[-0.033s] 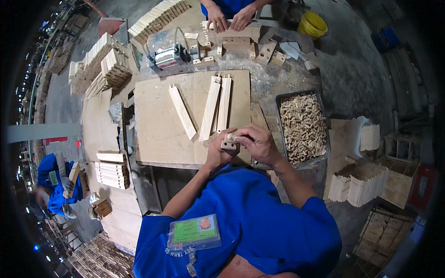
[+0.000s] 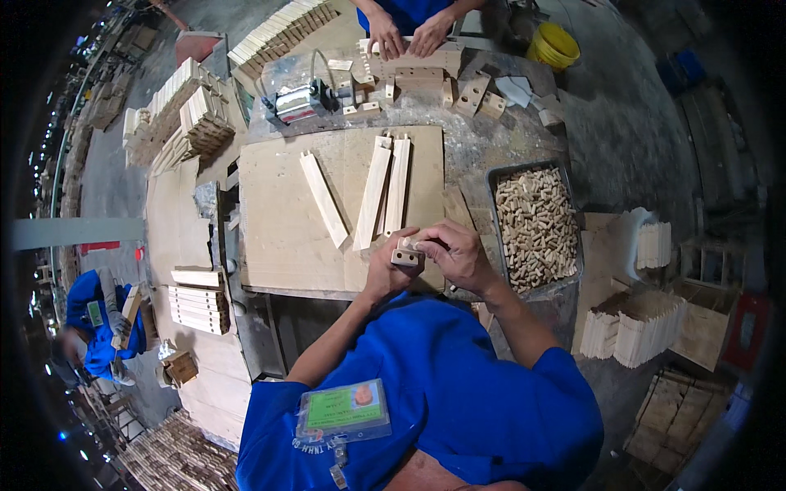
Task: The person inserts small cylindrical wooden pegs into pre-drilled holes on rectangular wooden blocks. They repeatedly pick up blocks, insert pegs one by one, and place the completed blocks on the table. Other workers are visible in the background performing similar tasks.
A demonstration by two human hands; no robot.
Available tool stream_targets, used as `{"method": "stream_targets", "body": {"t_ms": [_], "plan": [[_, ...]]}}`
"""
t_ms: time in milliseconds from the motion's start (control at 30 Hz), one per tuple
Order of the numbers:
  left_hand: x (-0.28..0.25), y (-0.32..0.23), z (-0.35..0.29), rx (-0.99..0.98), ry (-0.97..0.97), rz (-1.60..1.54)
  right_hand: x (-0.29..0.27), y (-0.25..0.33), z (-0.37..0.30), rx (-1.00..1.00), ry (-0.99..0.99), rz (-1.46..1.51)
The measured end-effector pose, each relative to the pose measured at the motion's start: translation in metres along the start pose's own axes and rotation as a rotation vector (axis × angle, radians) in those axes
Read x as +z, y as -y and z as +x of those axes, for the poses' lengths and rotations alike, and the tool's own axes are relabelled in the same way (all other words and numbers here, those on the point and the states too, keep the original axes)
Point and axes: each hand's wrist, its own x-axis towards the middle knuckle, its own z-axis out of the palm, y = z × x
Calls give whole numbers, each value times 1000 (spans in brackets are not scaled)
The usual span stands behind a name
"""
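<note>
Hardly any change from the earlier frame: only a faint drift in view, down and slightly to the right, of the workbench (image 2: 508,139) with everything on it. Over its near part, a flat cardboard sheet (image 2: 282,204), carried along by the same tiny drift; just beyond its right edge, a dark rectangular tray (image 2: 490,176), likewise. On the cardboard, pale wooden strips (image 2: 323,199) in the same spread as before: one slanting alone at the left, others close together at the right, with small stubs at their far ends.

Toward the near edge of the cardboard, the left hand (image 2: 389,266) and the right hand (image 2: 455,250), close together and in the same pose as in the earlier frame. Left: fingers wrapped around a wooden piece (image 2: 407,259). Right: thumb and fingertips drawn together at the top of the same piece; cannot tell from here about anything pinched between them.

Between the two hands, the wooden piece: light in colour, with softly rounded corners and a flat face turned toward the camera. In that face, dark round holes (image 2: 399,255), at least two, side by side. Above it, by the right fingertips, a pale bit (image 2: 405,243), too small for a sure name. Likewise small, the short dowels (image 2: 536,225) heaped in the tray.
</note>
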Motion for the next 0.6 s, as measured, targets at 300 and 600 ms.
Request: {"method": "stream_targets", "body": {"t_ms": [300,600], "plan": [[8,20,-7,118,27,-177,-2,22,5,-246,142,-425],[-4,-15,-6,48,-1,-31,-6,6,2,-156,75,-241]]}}
